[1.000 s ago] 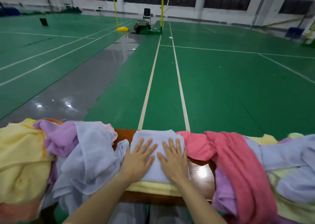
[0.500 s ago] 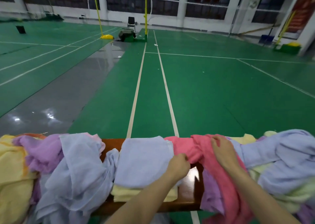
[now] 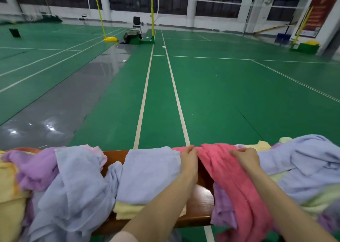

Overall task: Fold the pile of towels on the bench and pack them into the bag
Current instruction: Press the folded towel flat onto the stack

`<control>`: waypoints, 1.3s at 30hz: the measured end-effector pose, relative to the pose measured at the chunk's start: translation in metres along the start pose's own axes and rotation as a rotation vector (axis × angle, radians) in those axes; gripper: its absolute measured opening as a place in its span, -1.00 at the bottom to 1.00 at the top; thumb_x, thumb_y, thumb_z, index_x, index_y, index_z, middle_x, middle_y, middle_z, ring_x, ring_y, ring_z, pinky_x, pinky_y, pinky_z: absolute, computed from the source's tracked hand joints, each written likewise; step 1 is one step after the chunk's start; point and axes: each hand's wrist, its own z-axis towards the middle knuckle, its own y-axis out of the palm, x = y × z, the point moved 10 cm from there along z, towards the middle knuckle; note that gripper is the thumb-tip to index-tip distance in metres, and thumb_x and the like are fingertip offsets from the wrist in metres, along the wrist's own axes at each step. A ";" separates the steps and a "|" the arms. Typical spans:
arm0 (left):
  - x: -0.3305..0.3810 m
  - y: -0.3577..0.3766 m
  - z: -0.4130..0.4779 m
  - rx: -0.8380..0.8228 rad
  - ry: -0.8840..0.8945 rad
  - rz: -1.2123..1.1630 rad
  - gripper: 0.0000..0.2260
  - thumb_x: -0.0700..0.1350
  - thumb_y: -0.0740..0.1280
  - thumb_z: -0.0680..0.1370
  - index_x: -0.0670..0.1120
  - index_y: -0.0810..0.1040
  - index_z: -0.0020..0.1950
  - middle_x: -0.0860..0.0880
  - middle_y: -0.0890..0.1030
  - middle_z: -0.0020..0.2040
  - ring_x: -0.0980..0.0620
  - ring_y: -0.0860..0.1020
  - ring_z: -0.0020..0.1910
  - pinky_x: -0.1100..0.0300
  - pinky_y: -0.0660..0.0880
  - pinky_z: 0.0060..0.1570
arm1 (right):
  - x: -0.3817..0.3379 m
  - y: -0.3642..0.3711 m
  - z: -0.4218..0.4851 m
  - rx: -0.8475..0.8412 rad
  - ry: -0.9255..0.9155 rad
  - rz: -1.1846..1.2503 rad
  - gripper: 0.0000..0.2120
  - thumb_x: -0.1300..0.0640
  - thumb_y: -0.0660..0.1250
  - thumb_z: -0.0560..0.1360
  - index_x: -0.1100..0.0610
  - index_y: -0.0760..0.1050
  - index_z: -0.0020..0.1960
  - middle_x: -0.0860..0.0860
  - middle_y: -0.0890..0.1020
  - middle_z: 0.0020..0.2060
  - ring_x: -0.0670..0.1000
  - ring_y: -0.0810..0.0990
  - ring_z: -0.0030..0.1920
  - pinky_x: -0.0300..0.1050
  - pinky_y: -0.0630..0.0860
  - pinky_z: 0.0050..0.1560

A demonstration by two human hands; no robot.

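Left hand (image 3: 189, 160) and right hand (image 3: 246, 159) have left the folded blue towel (image 3: 149, 173). Beside it, their fingers (image 3: 189, 149) pinch the pink towel (image 3: 230, 183), likely next for folding.

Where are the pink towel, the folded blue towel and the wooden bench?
pink towel (image 3: 231, 177), head view, middle of its draped length.
folded blue towel (image 3: 149, 173), head view, centre of top face.
wooden bench (image 3: 203, 203), head view, bare wood between the towels.

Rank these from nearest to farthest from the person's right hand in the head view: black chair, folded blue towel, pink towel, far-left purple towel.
1. Pink towel: gripped by the right hand itself.
2. Folded blue towel: to its left, mid-bench.
3. Purple towel: at the far left end.
4. Black chair: far off at the back.
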 end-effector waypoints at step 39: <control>0.186 -0.117 -0.036 -0.442 0.641 0.893 -0.58 0.00 0.47 0.29 -0.20 0.62 0.06 -0.08 0.64 0.00 0.01 0.57 0.00 0.15 0.47 0.10 | -0.212 0.156 -0.171 -1.085 -0.431 0.246 -0.88 0.33 0.31 0.47 0.19 0.60 -0.10 -0.02 0.69 -0.32 -0.13 0.64 -0.32 -0.34 0.53 -0.26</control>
